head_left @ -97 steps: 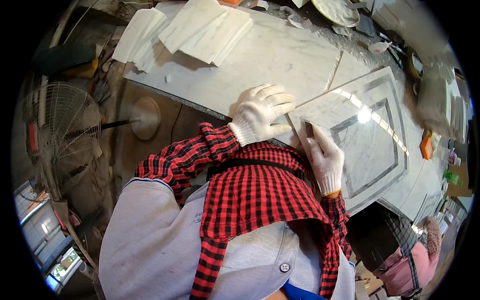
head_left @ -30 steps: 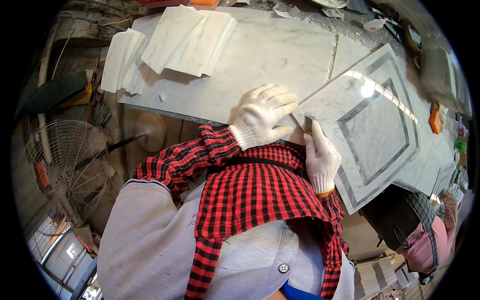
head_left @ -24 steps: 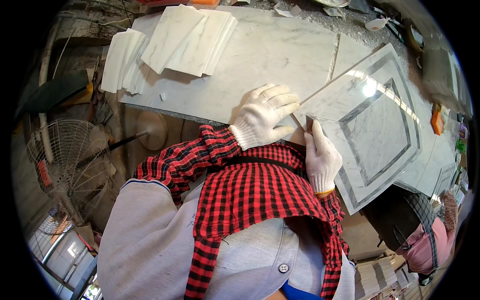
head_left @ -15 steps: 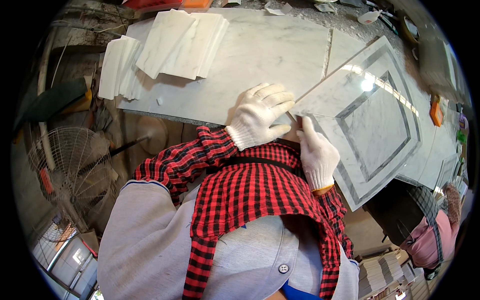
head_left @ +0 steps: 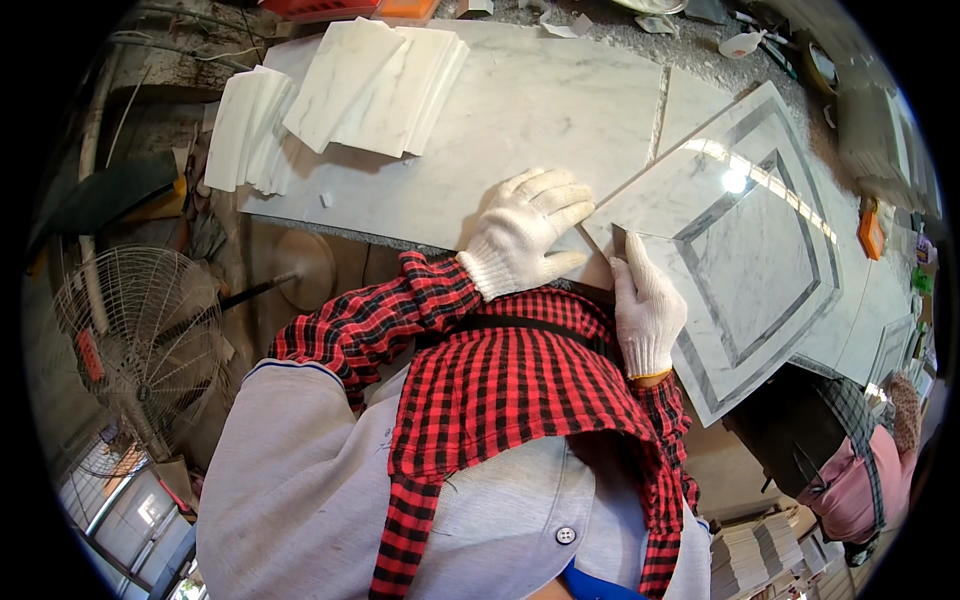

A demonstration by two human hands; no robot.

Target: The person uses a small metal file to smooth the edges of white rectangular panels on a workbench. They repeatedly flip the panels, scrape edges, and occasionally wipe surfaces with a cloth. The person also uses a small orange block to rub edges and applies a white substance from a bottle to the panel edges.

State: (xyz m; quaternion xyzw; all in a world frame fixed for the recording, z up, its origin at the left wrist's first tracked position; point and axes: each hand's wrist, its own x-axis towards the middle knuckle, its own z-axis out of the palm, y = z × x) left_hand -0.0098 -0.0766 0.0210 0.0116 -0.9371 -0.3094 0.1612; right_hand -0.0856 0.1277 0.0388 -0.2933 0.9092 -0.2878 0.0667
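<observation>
My left hand (head_left: 533,225), in a white knit glove, lies flat on the white marble tabletop (head_left: 540,100), fingers stretched out. Its fingertips are close to the corner of a polished marble panel (head_left: 755,240) with inlaid grey borders. At that panel's near left edge is my right hand (head_left: 648,310), gloved too, its index finger stretched along the surface and its thumb a little apart. The lower fingers of this hand are hidden. I see nothing held in either hand.
Stacked white marble pieces (head_left: 375,90) stand at the far left, beside smaller ones (head_left: 245,130). A wire-cage fan (head_left: 140,340) is at left. Another person in pink (head_left: 850,490) is at lower right. An orange object (head_left: 871,232) lies near the right edge.
My right hand has shifted slightly right along the panel, its fingertip farther from the corner. The left hand stays flat, and the whole view has moved a little.
</observation>
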